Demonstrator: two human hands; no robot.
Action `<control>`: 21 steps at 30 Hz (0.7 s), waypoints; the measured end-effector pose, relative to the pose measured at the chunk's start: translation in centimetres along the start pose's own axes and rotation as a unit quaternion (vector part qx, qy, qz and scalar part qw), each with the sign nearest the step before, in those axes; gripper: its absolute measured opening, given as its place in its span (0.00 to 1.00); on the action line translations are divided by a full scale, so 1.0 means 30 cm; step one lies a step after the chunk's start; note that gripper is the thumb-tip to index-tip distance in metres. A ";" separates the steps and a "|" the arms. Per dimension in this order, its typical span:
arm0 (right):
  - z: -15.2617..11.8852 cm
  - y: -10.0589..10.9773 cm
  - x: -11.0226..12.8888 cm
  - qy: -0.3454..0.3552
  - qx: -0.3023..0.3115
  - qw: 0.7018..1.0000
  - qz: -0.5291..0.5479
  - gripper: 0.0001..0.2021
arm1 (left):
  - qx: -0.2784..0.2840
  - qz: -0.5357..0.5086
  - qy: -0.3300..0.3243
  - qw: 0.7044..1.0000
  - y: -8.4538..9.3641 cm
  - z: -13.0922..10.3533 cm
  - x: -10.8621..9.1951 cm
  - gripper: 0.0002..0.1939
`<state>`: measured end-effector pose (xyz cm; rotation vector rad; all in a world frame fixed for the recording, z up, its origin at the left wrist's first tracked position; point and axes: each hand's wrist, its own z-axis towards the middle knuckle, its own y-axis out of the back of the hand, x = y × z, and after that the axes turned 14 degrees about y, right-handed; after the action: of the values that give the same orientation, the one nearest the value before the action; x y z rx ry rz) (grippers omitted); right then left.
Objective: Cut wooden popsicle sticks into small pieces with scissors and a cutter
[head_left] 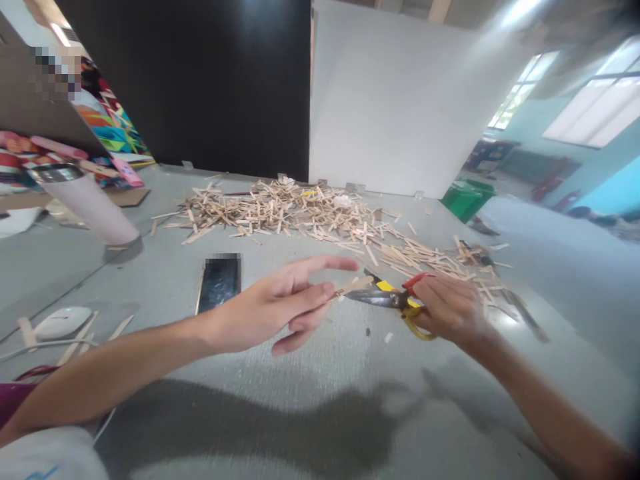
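My left hand [280, 303] pinches a small wooden piece [357, 287] between thumb and fingers, with the index finger stretched out above it. My right hand [447, 307] is wrapped round the red and yellow handles of a pair of scissors [375, 298]. The blades point left and are parted, with the wooden piece lying between or against them; the exact contact is too small to tell. Behind both hands, a wide heap of thin wooden sticks [265, 210] spreads over the grey table [280, 413].
A phone [219, 283] lies behind my left forearm. At the left stand a pale tumbler [95, 207] and, nearer, a white rounded device [63, 322] among sticks and a cable. Black and white panels [400, 100] rise behind the heap. A green bin [465, 199] is at the back right.
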<state>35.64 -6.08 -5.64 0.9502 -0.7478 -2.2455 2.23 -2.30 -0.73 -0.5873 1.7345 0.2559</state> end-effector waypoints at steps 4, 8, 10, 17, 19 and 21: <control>0.037 0.012 0.021 -0.110 0.094 0.980 0.140 0.18 | -0.122 0.105 -0.047 0.986 0.009 -0.003 -0.015 0.21; 0.064 0.032 0.032 -0.245 0.167 0.906 0.302 0.27 | -0.256 0.176 -0.114 0.944 0.009 -0.004 -0.018 0.16; 0.064 0.045 0.048 -0.296 0.153 0.843 0.423 0.27 | -0.253 0.181 -0.116 0.943 0.002 -0.006 -0.014 0.14; 0.062 0.099 0.192 -0.429 0.037 0.647 0.629 0.30 | -0.204 0.154 -0.099 0.962 -0.030 -0.025 0.010 0.08; 0.058 0.109 0.221 -0.441 0.054 0.629 0.638 0.31 | -0.203 0.157 -0.099 0.961 -0.035 -0.030 0.012 0.07; 0.048 0.114 0.237 -0.450 0.065 0.613 0.646 0.32 | -0.203 0.157 -0.098 0.961 -0.039 -0.032 0.011 0.08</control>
<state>31.42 -12.92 -5.58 -0.7558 -1.3780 -1.1017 1.98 -3.81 -0.64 -0.5537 1.5834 0.8821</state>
